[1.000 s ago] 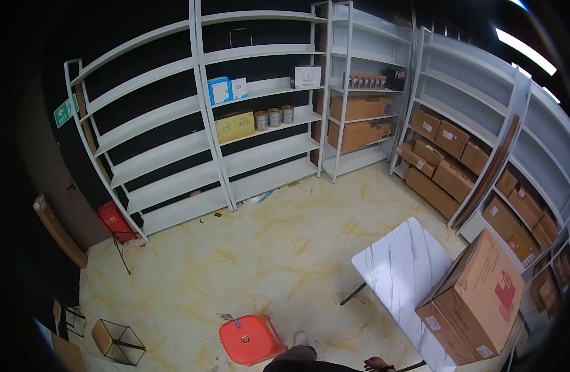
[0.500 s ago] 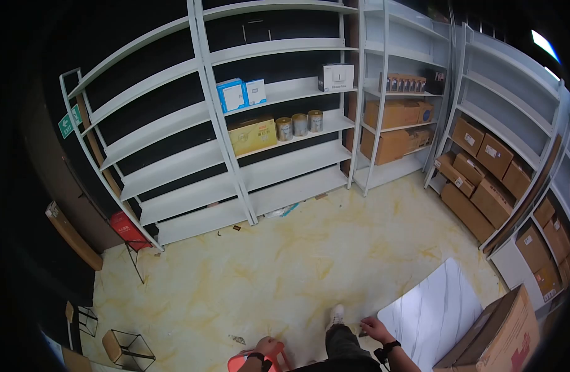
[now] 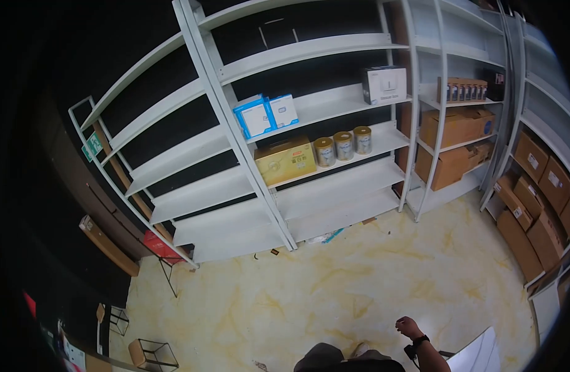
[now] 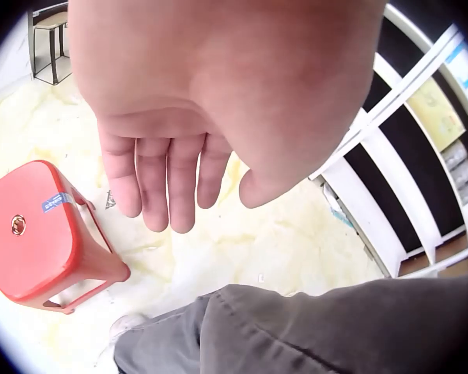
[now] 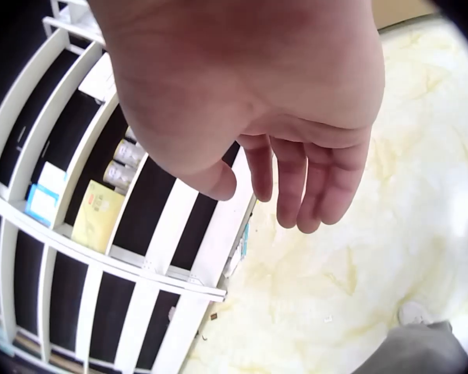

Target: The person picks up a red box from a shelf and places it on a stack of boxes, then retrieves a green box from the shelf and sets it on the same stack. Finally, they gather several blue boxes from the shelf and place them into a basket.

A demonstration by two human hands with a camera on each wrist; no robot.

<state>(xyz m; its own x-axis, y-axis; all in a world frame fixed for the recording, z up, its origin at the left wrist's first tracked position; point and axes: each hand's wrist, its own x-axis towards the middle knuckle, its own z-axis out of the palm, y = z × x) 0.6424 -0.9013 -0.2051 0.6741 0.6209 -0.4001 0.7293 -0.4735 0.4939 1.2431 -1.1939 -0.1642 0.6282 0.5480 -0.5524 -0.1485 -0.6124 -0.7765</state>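
Note:
My left hand hangs with loosely extended fingers and holds nothing; it is out of the head view. Beyond it in the left wrist view stands a red plastic stool on the floor, apart from the fingers. My right hand, with a dark band on its wrist, hangs over the floor left of a white marbled table. Its fingers bend softly around nothing in the right wrist view. Ahead, a white shelving rack carries a yellow box, several gold-lidded cans, blue-and-white boxes and a white box.
Cardboard boxes fill lower shelves at the right. A small wooden-topped stool stands at the lower left, with a red sign on a black stand beyond it. Litter lies at the rack's foot.
The view has moved closer to the rack and turned right. The red stool, cardboard box on the table and left hand have dropped out of the head view. The right hand has swung forward.

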